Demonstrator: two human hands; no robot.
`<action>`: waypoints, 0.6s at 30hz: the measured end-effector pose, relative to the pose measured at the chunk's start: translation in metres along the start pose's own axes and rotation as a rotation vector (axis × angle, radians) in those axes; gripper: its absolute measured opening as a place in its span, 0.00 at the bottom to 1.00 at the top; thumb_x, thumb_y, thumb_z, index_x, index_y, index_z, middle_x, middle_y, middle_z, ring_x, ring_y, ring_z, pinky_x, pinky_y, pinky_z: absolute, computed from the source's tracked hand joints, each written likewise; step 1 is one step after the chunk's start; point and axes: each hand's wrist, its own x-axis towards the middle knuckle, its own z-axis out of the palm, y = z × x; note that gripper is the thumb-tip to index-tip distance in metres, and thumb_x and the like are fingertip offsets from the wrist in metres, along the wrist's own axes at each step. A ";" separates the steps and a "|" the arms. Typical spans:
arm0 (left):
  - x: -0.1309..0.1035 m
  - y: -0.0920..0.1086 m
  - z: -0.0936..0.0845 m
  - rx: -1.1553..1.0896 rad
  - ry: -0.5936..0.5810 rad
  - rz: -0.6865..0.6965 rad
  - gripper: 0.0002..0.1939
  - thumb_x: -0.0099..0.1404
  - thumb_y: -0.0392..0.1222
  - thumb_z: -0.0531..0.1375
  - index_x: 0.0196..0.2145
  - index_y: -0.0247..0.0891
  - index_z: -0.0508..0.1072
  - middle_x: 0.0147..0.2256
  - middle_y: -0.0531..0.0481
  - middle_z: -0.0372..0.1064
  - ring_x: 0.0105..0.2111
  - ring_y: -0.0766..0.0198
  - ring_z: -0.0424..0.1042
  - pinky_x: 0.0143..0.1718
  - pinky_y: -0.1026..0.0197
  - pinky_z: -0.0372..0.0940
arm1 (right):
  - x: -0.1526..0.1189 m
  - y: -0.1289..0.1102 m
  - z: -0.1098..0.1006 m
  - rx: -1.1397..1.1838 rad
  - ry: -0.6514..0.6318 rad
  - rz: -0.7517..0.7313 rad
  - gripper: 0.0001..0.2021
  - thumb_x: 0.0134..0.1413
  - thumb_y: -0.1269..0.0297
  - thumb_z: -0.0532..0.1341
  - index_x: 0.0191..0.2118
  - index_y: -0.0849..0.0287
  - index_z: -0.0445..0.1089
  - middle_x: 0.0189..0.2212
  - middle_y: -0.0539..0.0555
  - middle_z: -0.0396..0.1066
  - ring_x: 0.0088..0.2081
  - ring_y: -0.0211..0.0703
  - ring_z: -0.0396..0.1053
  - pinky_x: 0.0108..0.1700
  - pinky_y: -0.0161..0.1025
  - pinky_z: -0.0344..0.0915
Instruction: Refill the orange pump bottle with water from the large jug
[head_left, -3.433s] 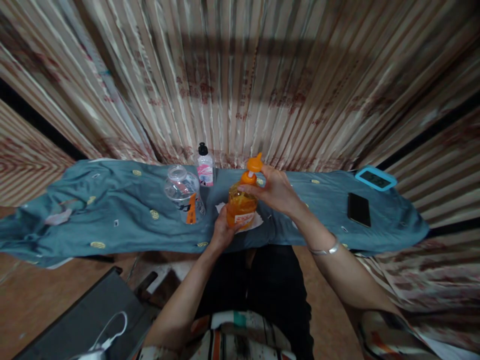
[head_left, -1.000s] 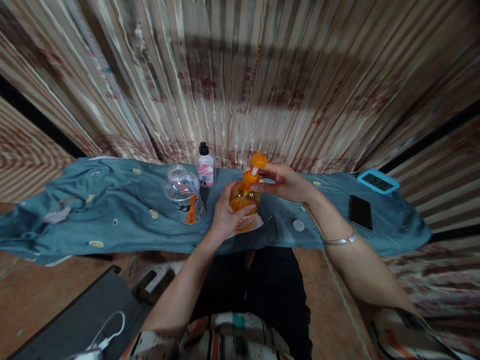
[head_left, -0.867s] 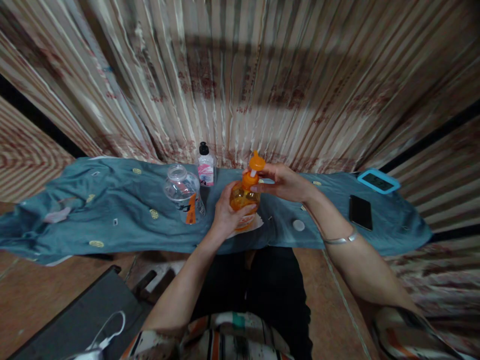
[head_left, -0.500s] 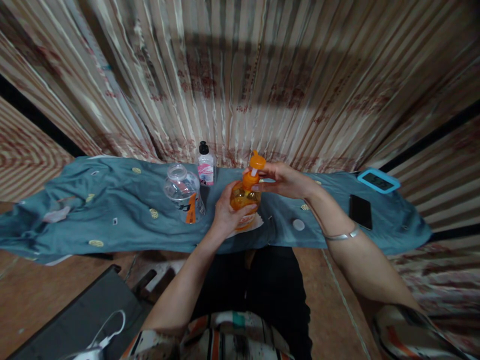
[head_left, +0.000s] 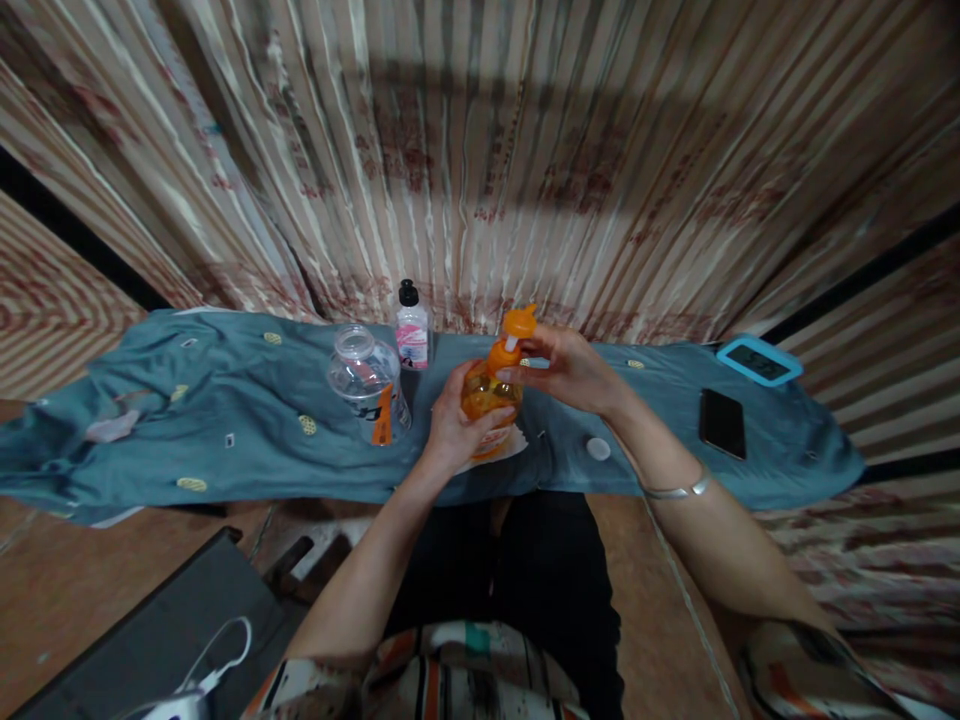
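Note:
An orange, see-through pump bottle (head_left: 491, 400) stands near the front edge of the cloth, on a pale paper or cloth piece (head_left: 510, 447). My left hand (head_left: 455, 422) is wrapped round its body from the left. Its orange pump head (head_left: 508, 348) sits at the bottle's neck, with the fingers of my right hand (head_left: 559, 368) closed on the collar. Whether the collar is screwed tight I cannot tell. Left of the bottle stands a clear plastic jar (head_left: 365, 385) with an open mouth. Behind it is a small clear bottle (head_left: 412, 335) with a black cap and pink label.
A teal cloth (head_left: 255, 420) covers the narrow table. Towards the right lie a white round disc (head_left: 598, 449), a black phone (head_left: 722, 423) and a blue-framed digital clock (head_left: 759, 360). A patterned curtain (head_left: 465, 160) hangs behind. Lower left is a dark surface (head_left: 165, 630) with a white cable.
The orange pump head has turned, its spout swinging from the upper left to the upper right. My right hand has turned with it; my left hand keeps its hold on the bottle.

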 end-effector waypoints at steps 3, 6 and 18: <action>0.000 0.002 0.000 -0.012 0.006 -0.010 0.37 0.54 0.45 0.78 0.59 0.43 0.70 0.55 0.46 0.79 0.55 0.52 0.80 0.60 0.49 0.74 | -0.002 0.002 0.004 0.067 0.046 -0.013 0.17 0.56 0.52 0.77 0.42 0.56 0.76 0.41 0.51 0.81 0.47 0.49 0.81 0.54 0.44 0.75; -0.001 0.003 0.001 -0.027 0.003 -0.019 0.38 0.54 0.45 0.78 0.58 0.42 0.70 0.54 0.46 0.79 0.53 0.52 0.81 0.59 0.50 0.75 | -0.003 0.005 0.008 0.099 0.093 -0.021 0.17 0.55 0.52 0.78 0.41 0.54 0.75 0.42 0.51 0.82 0.48 0.47 0.81 0.53 0.41 0.75; -0.002 -0.003 0.003 -0.012 0.026 0.018 0.38 0.54 0.45 0.79 0.59 0.42 0.70 0.55 0.45 0.79 0.55 0.51 0.80 0.61 0.48 0.74 | -0.015 -0.004 0.014 -0.135 0.151 -0.038 0.13 0.61 0.53 0.73 0.44 0.56 0.77 0.40 0.52 0.82 0.43 0.52 0.80 0.47 0.46 0.69</action>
